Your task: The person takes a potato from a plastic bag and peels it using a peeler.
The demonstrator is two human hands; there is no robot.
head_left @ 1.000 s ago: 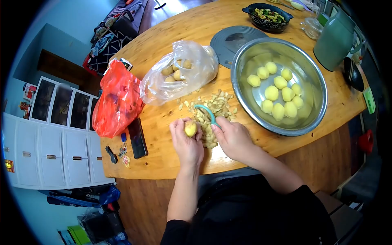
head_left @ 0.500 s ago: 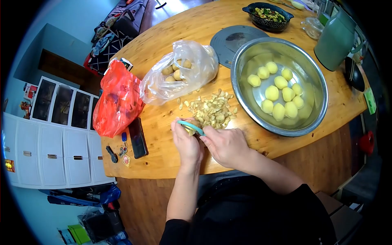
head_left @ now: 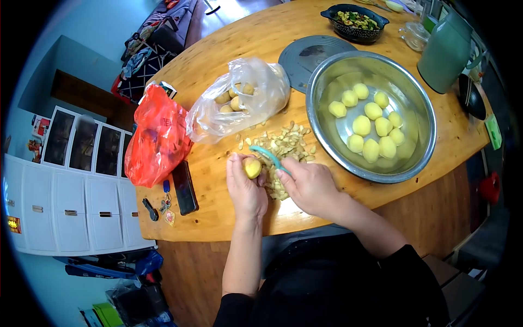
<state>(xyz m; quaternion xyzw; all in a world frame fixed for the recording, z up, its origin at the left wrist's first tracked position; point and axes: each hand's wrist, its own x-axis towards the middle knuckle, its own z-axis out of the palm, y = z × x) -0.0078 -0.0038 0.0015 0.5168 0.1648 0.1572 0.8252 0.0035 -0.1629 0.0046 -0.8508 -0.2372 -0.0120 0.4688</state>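
A partly peeled potato (head_left: pixel 252 168) is held in my left hand (head_left: pixel 245 188), its yellow flesh facing up. My right hand (head_left: pixel 310 185) grips a teal peeler (head_left: pixel 268 154), whose head is just above and beside the potato. Below and behind both hands lies a pile of potato peelings (head_left: pixel 283 143) on the wooden table. To the right, a large steel basin (head_left: pixel 317 131) contains several peeled yellow potatoes (head_left: pixel 373 111). Unpeeled potatoes (head_left: pixel 236 103) show through the mouth of a clear plastic bag (head_left: pixel 267 92) beyond the peelings.
On the left are a red plastic bag (head_left: pixel 158 136), a phone (head_left: pixel 184 188) and keys (head_left: pixel 165 204). A grey round mat (head_left: pixel 305 60) lies partly under the basin. Farther back stand a dark dish of food (head_left: pixel 355 24) and a green jug (head_left: pixel 447 54).
The peeler has lifted off the potato and shifted slightly up and right with my right hand. More of the potato's yellow side now shows in my left hand.
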